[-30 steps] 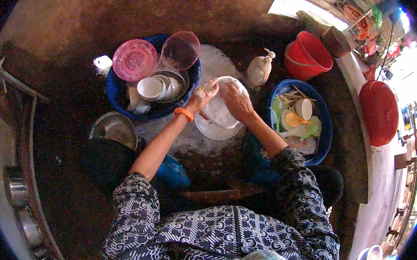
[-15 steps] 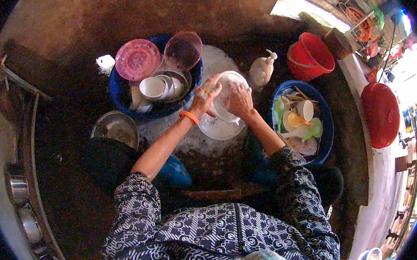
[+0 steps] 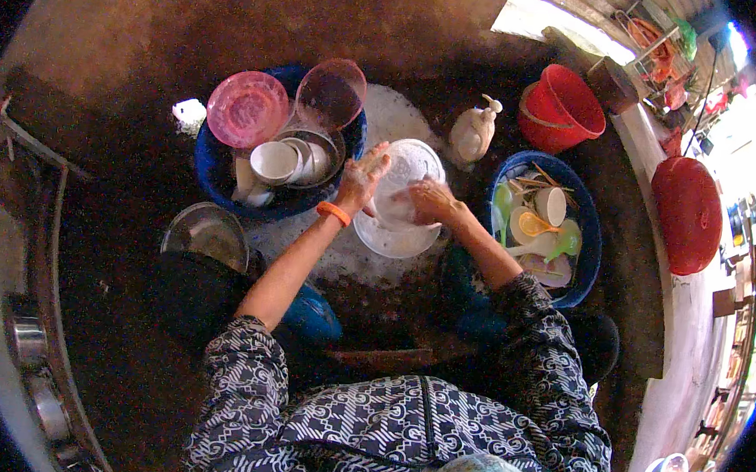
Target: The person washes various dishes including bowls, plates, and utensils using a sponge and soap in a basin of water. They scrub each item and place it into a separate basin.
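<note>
Wet brown earthen floor (image 3: 146, 36), seen from above. Round white plastic plate (image 3: 411, 164) is held tilted above a white basin (image 3: 393, 239). Left hand (image 3: 363, 175), fingers spread, braces its 9 o'clock rim; right hand (image 3: 430, 200), fingers curled, presses its 5 o'clock face.

We count two blue basins: one (image 3: 215, 181) at ten o'clock, one (image 3: 589, 251) at three. One red bucket (image 3: 567, 109) and one red round lid (image 3: 686, 214) at two o'clock. We see two pink plastic bowls (image 3: 247, 108), one pump bottle (image 3: 473, 133), one metal bowl (image 3: 207, 233), and two hands: left hand (image 3: 364, 178), right hand (image 3: 429, 200).
</note>
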Tool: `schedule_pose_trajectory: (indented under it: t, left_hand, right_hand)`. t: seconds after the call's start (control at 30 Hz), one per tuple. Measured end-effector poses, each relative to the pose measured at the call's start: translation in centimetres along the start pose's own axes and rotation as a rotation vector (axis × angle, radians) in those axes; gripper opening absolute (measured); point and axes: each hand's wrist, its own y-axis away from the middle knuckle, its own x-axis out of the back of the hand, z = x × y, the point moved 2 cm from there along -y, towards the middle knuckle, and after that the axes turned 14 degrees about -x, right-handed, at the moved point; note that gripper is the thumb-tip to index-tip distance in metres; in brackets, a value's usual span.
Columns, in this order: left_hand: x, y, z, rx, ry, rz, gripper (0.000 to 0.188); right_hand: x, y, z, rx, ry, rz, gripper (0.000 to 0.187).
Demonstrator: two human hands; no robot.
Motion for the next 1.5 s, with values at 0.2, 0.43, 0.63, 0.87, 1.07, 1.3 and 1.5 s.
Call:
schedule_pose_trajectory:
  t: [0.2, 0.43, 0.63, 0.87, 1.07, 1.3, 1.5]
  left_hand:
    - [-0.3, 1.2, 1.1, 0.461, 0.506, -0.065, 0.063]
    - [-0.9, 0.6, 1.6, 0.074, -0.148, -0.063, 0.05]
    - [1.5, -1.4, 2.9, 0.295, 0.175, 0.289, 0.046]
    - [-0.7, -1.6, 5.7, 0.18, 0.161, 0.149, 0.042]
    - [-0.2, -1.8, 5.2, 0.224, 0.332, 0.316, 0.05]
    - [-0.3, -0.5, 6.9, 0.346, 0.433, 0.333, 0.072]
    - [0.9, -1.2, 6.3, 0.432, 0.852, 0.429, 0.067]
  right_hand:
    - [2.9, 1.5, 0.1, 0.004, 0.061, 0.847, 0.055]
    - [3.9, 1.0, 1.4, -0.248, -0.256, 0.684, 0.058]
    - [2.3, 1.3, -0.3, -0.439, -0.253, 0.575, 0.058]
    - [2.5, 0.9, -1.5, -0.001, 0.023, 0.669, 0.038]
    - [0.8, -0.6, 0.6, -0.353, -0.196, 0.386, 0.065]
    - [0.9, 0.8, -1.6, 0.329, -1.036, 0.434, 0.042]
    - [3.8, 1.0, -0.9, 0.036, -0.658, 0.078, 0.051]
